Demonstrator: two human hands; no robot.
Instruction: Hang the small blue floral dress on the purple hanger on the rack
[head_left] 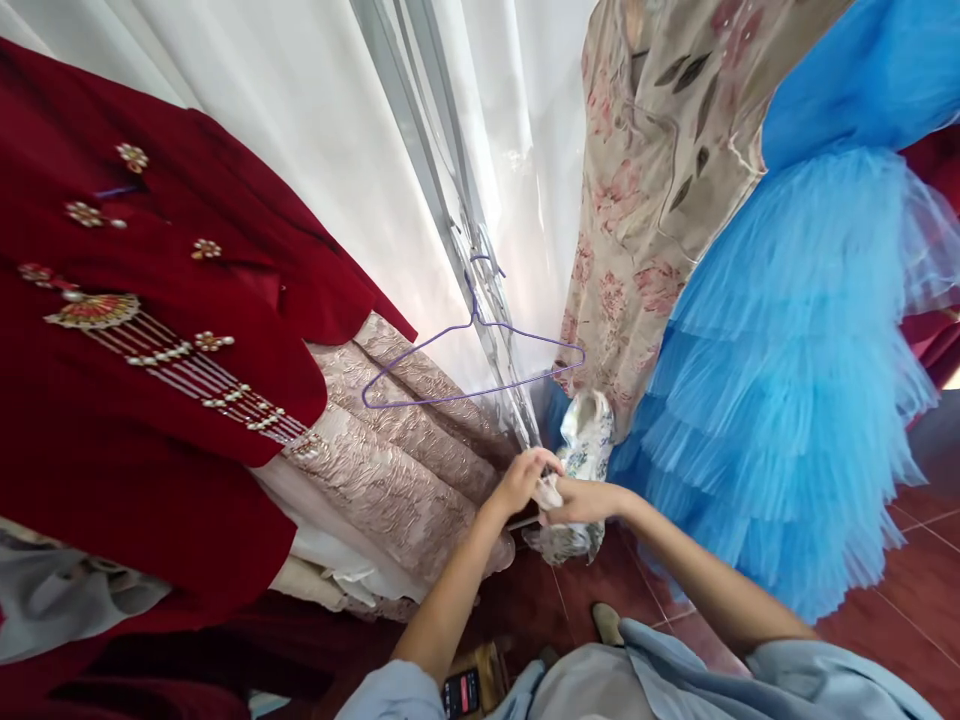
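In the lower middle of the head view, a white garment with a small blue and green flower print [589, 440] is bunched up between my hands. My left hand [521, 480] is closed on its near left side, fingers curled over a gathered bit of pale cloth. Beside it, my right hand [581, 498] grips the same cloth from the right, and part of the garment droops below. Just above my hands hangs a thin purple wire hanger [472, 398] with nothing on it, its hook near a narrow strip of metal and clear plastic [480, 270].
At left hangs a dark red jacket [247, 230] with beaded ornaments, over a pale pink brocade skirt [420, 480]. To the right are a beige floral dress [622, 220] and a tiered blue tulle dress [765, 400]. White curtains [300, 150] stand behind; red tiles [622, 570] cover the floor.
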